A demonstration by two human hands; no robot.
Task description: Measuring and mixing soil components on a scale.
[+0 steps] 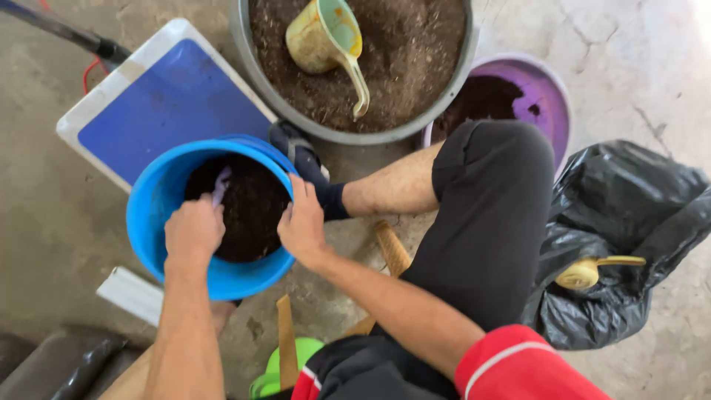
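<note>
Down on the concrete floor [44, 244], both hands work at a blue bucket [152, 222] filled with dark soil [248, 211]. The left hand [194, 230] is curled into a closed grip over the near side of the soil, knuckles up; a pale purple bit [221, 185] pokes out just beyond the fist, apparently held in it, though what it is cannot be told. The right hand [302, 222] sits on the bucket's right rim, fingers bent loosely over the edge and touching the soil inside, thumb side towards the wall; its grip is half closed around the rim rather than flat.

Just behind the bucket lies a blue board with a white border [159, 104], its corner touching or hidden by the bucket's rim. Farther back stands a large grey basin [244, 52] full of brown soil, with a yellow-green scoop cup [326, 37] lying on it, handle pointing towards the person. Beside the basin, to the right, a purple tub [552, 104] holds darker soil and is partly hidden by the person's bent knee in black shorts [492, 207]. A crumpled black plastic bag [629, 215] lies further right, with a yellowish ladle-like tool [589, 270] resting on it. A green container [285, 370] shows at the bottom edge, near a wooden handle [286, 341].
</note>
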